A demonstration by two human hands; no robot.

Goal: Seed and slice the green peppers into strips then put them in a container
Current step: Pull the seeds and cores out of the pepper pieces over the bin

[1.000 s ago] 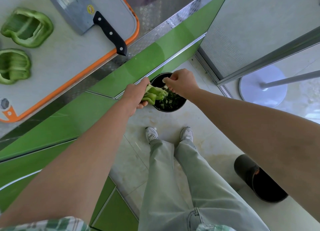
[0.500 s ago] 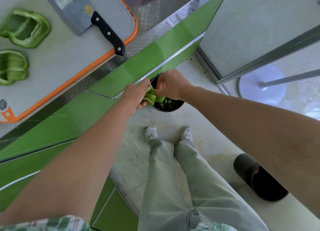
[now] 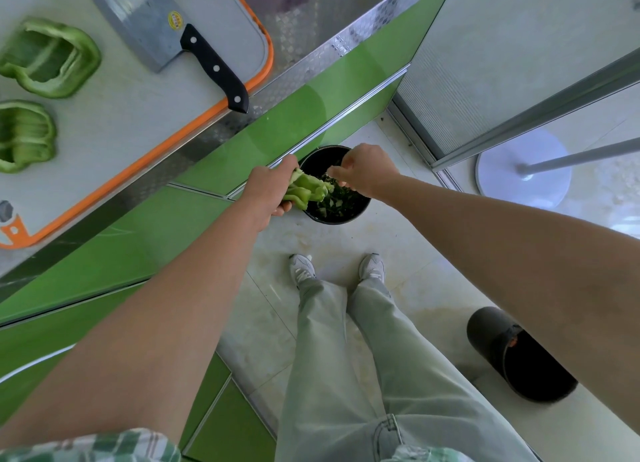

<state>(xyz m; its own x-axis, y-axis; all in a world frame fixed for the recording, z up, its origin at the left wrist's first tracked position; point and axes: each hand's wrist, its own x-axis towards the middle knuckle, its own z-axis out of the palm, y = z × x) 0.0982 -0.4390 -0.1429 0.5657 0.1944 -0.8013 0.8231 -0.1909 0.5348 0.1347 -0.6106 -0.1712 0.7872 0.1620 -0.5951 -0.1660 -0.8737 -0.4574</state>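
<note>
My left hand (image 3: 268, 193) grips a green pepper piece (image 3: 304, 189) over a black bin (image 3: 341, 215) on the floor, which holds green scraps. My right hand (image 3: 363, 170) hovers over the bin beside the pepper, fingers curled and pinched; whether it pinches seeds is too small to tell. Two seeded pepper halves (image 3: 52, 57) (image 3: 24, 135) lie cut side up on the white, orange-rimmed cutting board (image 3: 138, 115). A cleaver (image 3: 166, 28) with a black handle rests on the board's far right.
The green cabinet front (image 3: 225, 149) runs below the steel counter edge. My legs and shoes (image 3: 372, 267) stand on pale tiles. A second black bin (image 3: 519, 357) lies on the floor at right. A white round stand base (image 3: 523, 170) sits behind a glass door frame.
My right hand went in against the pepper half a second ago, then pulled back to the right over the bin. The left hand kept the pepper in place.
</note>
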